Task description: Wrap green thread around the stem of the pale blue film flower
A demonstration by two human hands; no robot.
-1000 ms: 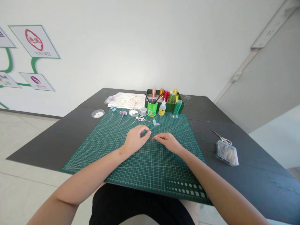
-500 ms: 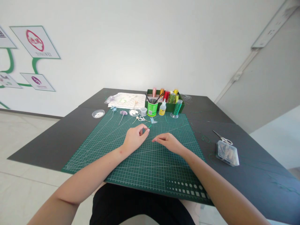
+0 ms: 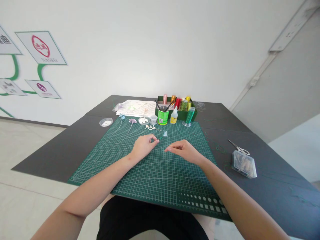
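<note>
My left hand [image 3: 144,146] rests on the green cutting mat [image 3: 120,156] and pinches the green stem of a small pale blue flower [image 3: 165,134], whose head points away from me. My right hand [image 3: 183,151] lies a little to the right, fingertips pinched together toward the stem's lower end; a thin thread or wire between them is too fine to make out.
Two finished small flowers [image 3: 131,122], small scissors [image 3: 151,127], little dishes, a green cup [image 3: 162,116], a glue bottle [image 3: 174,115] and a green box of thread spools [image 3: 182,106] line the mat's far edge. A clear plastic box [image 3: 244,163] and scissors [image 3: 238,148] lie right.
The flower head swung slightly left and back while my left hand kept its pinch. My right hand shifted a little right and toward me. The camera tilted slightly.
</note>
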